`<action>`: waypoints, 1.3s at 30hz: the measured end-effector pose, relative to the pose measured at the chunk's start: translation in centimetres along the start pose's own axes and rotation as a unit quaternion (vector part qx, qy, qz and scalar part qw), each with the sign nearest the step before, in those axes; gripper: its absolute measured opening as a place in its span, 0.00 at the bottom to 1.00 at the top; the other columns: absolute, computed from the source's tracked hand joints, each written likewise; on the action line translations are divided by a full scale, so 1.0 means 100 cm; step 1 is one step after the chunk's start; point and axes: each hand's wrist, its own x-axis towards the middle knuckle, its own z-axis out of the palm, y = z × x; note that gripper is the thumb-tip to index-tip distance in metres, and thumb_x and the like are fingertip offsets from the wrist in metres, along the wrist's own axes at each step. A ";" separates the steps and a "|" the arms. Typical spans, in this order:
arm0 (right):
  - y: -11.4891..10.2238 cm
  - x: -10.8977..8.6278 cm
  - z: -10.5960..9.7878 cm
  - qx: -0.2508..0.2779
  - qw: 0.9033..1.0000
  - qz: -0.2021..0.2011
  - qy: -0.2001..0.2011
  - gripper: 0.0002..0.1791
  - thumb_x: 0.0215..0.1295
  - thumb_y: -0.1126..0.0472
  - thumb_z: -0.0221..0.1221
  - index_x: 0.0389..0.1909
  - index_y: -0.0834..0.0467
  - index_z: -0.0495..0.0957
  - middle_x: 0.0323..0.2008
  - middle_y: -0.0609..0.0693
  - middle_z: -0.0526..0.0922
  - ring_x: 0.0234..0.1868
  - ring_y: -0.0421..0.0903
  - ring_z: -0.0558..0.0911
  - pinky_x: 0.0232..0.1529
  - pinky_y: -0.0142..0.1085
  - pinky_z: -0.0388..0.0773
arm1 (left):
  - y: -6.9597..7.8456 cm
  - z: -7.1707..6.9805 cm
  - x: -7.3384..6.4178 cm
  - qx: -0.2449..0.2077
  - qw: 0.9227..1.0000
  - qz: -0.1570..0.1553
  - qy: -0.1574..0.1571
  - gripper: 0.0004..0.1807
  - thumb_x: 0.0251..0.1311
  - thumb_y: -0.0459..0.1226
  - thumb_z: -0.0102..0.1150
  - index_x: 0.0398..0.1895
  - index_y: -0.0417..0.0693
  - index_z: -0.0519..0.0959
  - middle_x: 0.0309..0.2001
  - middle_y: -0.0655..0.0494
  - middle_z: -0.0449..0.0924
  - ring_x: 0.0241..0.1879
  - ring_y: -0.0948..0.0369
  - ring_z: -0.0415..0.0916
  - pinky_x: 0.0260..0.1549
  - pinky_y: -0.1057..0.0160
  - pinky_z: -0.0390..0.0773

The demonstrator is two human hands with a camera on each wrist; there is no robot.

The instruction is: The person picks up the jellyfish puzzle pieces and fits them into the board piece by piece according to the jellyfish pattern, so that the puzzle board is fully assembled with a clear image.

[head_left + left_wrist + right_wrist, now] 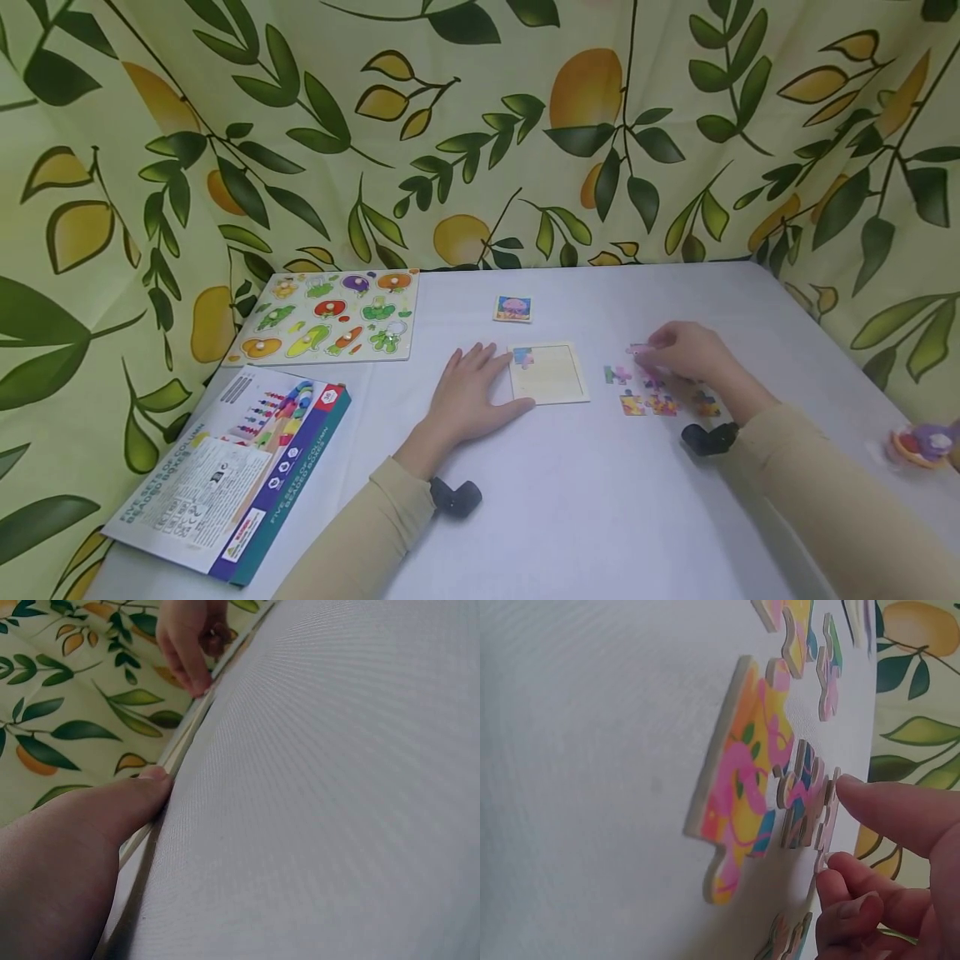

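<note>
From my end the likeliest trouble is on the right, where the right hand [693,354] works low among loose, closely laid jigsaw pieces [632,405]; I judge that a trailing finger could nudge the yellow-and-pink piece [663,405] on its near side out of place. The pink jigsaw piece [637,349] is thin and seems pinched only by its edges, so an uneven squeeze could make it twist or slip. I also watch the shallow puzzle tray [551,379], which lies left of the loose pieces with one blue-and-pink piece [523,357] in its far left corner: too hard a push from the thumb could skid it on the white tablecloth [570,500] and jolt that piece. As for pose, I see the left hand [468,396] low with fingers spread toward the far side, thumb touching the tray's near edge by the left corner, bracing rather than gripping; the right hand reaches in from the near right, fingers curled to the thumb, and the two hands are well apart with the tray between them
</note>
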 end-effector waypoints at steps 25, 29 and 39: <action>-0.005 0.007 0.006 0.002 1.000 0.024 0.020 0.37 0.67 0.40 0.65 0.58 0.69 0.71 0.50 0.68 0.77 0.47 0.63 0.77 0.40 0.51 0.80 | 0.002 -0.001 0.001 -0.001 1.000 -0.008 -0.004 0.46 0.60 0.71 0.54 0.77 0.59 0.68 0.78 0.52 0.60 0.79 0.53 0.48 0.78 0.51 0.37; -0.007 0.008 0.006 0.010 0.999 0.024 0.028 0.35 0.66 0.41 0.65 0.57 0.67 0.70 0.50 0.68 0.76 0.48 0.64 0.76 0.41 0.53 0.80 | 0.001 0.000 0.002 0.002 1.000 -0.007 -0.005 0.47 0.60 0.72 0.53 0.77 0.59 0.68 0.79 0.53 0.59 0.79 0.54 0.48 0.78 0.51 0.37; -0.007 0.008 0.011 0.028 0.999 -0.004 0.043 0.33 0.67 0.45 0.65 0.58 0.67 0.68 0.54 0.70 0.75 0.50 0.65 0.77 0.47 0.55 0.81 | 0.002 -0.002 0.001 0.009 1.000 -0.006 -0.003 0.46 0.60 0.71 0.54 0.77 0.59 0.68 0.78 0.53 0.60 0.79 0.54 0.48 0.78 0.51 0.37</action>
